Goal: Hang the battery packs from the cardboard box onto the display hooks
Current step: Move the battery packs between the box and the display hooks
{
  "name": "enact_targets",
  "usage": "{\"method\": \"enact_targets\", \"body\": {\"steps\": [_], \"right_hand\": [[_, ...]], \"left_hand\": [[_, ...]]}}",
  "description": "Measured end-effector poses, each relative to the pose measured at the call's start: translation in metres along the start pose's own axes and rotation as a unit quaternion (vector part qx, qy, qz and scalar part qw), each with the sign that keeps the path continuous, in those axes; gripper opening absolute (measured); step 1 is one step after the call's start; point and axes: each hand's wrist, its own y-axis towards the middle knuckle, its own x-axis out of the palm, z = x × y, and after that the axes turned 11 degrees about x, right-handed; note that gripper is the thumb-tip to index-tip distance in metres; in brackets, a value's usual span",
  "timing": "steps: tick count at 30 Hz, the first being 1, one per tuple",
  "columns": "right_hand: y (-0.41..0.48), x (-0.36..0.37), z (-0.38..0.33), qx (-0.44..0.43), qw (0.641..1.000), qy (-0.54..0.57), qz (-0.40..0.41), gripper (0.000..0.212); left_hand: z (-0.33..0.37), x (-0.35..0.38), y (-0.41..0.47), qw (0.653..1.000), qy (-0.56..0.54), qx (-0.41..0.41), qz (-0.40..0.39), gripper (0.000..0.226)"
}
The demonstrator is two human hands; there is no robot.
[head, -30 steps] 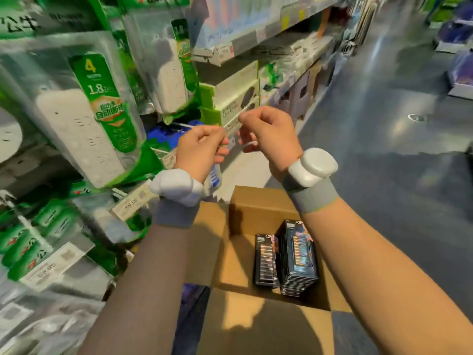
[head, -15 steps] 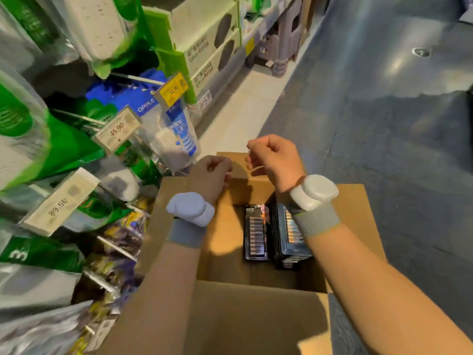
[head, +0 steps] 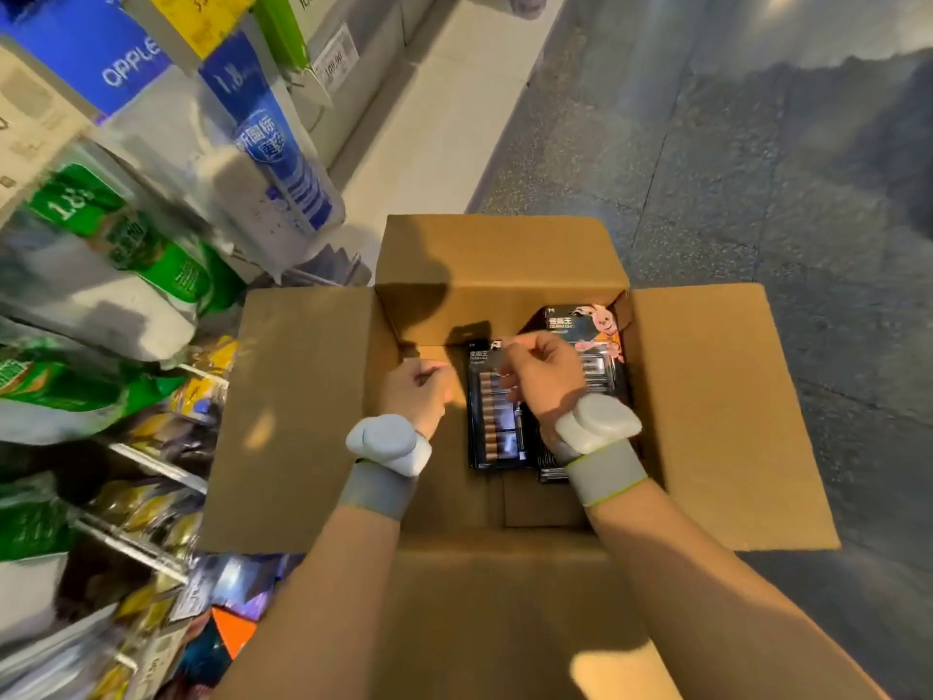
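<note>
Head view, looking down into the open box (head: 707,396) on the floor (head: 757,169), its four flaps spread. We judge the chief hazard to be a double pick. The packs lie face up in two tight stacks, glossy card on glossy card. Fingers closing on one top edge could lift two packs at once, or drag a neighbour askew. A second hazard lies at the hooks (head: 151,467) beyond the box's left edge, which we see crowded with hanging goods. A pack carried there in a thin pinch could swing, miss the hook tip, or knock loose what hangs there. The left flap (head: 303,421), spread between box and hooks, could also catch a pack carried low. The left stack (head: 492,421) lies near the middle of the box bottom, toward the far wall. The right stack (head: 580,320) lies just beside it, against the right wall and into the far right corner. The right hand (head: 542,381) is over the far end of the left stack, its fingers (head: 530,348) curled down near the top edge. We cannot tell whether they pinch a pack or only hover. The left hand (head: 414,391) is over bare box bottom just left of that stack. It is curled into a loose fist, with nothing visible in it, and is apart from the packs.
</note>
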Motion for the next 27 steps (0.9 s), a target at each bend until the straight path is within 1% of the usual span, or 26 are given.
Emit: {"method": "enact_targets", "body": {"steps": [2, 4, 6, 8, 10, 11, 12, 14, 17, 21, 23, 25, 27], "right_hand": [[0.016, 0.006, 0.022, 0.021, 0.999, -0.028, 0.012, 0.023], [0.025, 0.010, 0.040, 0.049, 0.997, -0.055, 0.022, 0.021], [0.037, 0.016, 0.061, 0.082, 0.994, -0.073, 0.022, 0.018], [0.049, 0.020, 0.079, 0.112, 0.989, -0.093, 0.025, 0.014], [0.058, 0.024, 0.092, 0.131, 0.984, -0.120, 0.030, 0.004], [0.063, 0.026, 0.098, 0.137, 0.979, -0.148, 0.042, 0.014], [0.064, 0.026, 0.101, 0.142, 0.968, -0.198, 0.058, 0.025], [0.072, 0.031, 0.112, 0.164, 0.940, -0.280, 0.106, 0.039], [0.076, 0.039, 0.118, 0.177, 0.915, -0.344, 0.113, 0.043], [0.092, 0.041, 0.132, 0.195, 0.893, -0.392, 0.104, 0.054], [0.095, 0.041, 0.139, 0.200, 0.883, -0.411, 0.108, 0.059], [0.098, 0.044, 0.144, 0.178, 0.868, -0.449, 0.114, 0.064], [0.099, 0.042, 0.147, 0.158, 0.859, -0.472, 0.118, 0.077]], "left_hand": [[-0.020, 0.007, 0.011, 1.000, 0.002, -0.018, -0.009, 0.027], [-0.035, 0.012, 0.018, 0.999, 0.008, -0.030, -0.023, 0.028], [-0.052, 0.018, 0.025, 0.999, 0.005, -0.042, -0.026, 0.023], [-0.067, 0.023, 0.032, 0.998, -0.002, -0.058, -0.017, 0.012], [-0.083, 0.028, 0.040, 0.998, 0.000, -0.060, -0.007, 0.009], [-0.091, 0.028, 0.045, 0.998, 0.003, -0.061, -0.004, 0.010], [-0.093, 0.028, 0.044, 0.997, -0.003, -0.072, 0.000, 0.012], [-0.100, 0.030, 0.049, 0.995, -0.021, -0.096, -0.010, 0.013], [-0.105, 0.033, 0.047, 0.993, -0.034, -0.116, -0.002, 0.008], [-0.114, 0.040, 0.047, 0.984, -0.075, -0.160, 0.016, 0.023], [-0.116, 0.042, 0.046, 0.981, -0.093, -0.172, 0.015, 0.023], [-0.120, 0.043, 0.048, 0.980, -0.093, -0.178, 0.013, 0.021], [-0.123, 0.043, 0.048, 0.979, -0.092, -0.184, 0.010, 0.021]]}}
